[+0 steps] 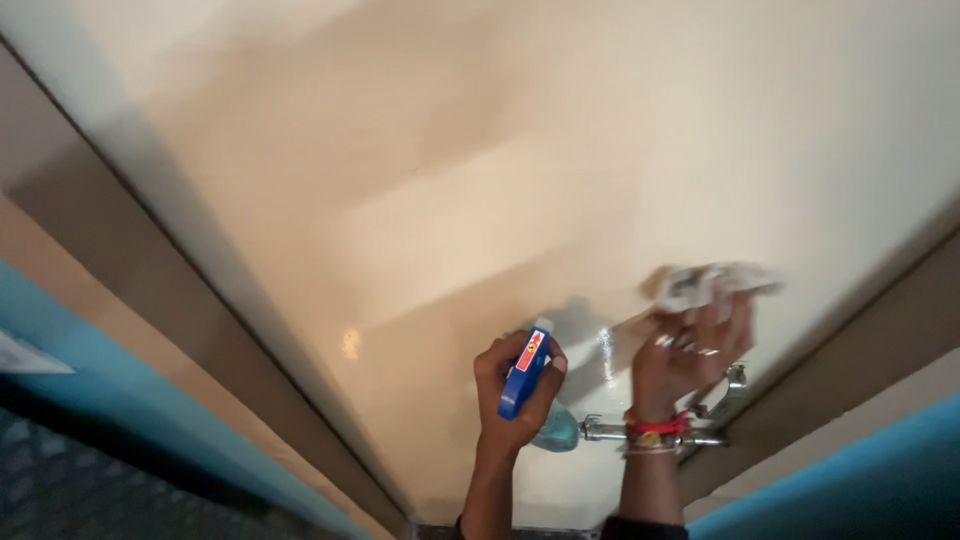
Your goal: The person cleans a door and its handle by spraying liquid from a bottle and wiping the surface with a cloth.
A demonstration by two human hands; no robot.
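Door, spray bottle, cloth.
Left hand (517, 385) clamped round blue spray bottle (528, 375); right hand (688, 350) closed on crumpled cloth (712, 282) against cream door (480, 170), above metal latch (700, 425).

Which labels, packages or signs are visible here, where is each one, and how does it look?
Spray bottle: in the left hand, before the cream door; blue and white head with a small red label, clear bluish body.
Paper sign: far left edge, on the blue wall; pale, partly cut off, too blurred to tell more.
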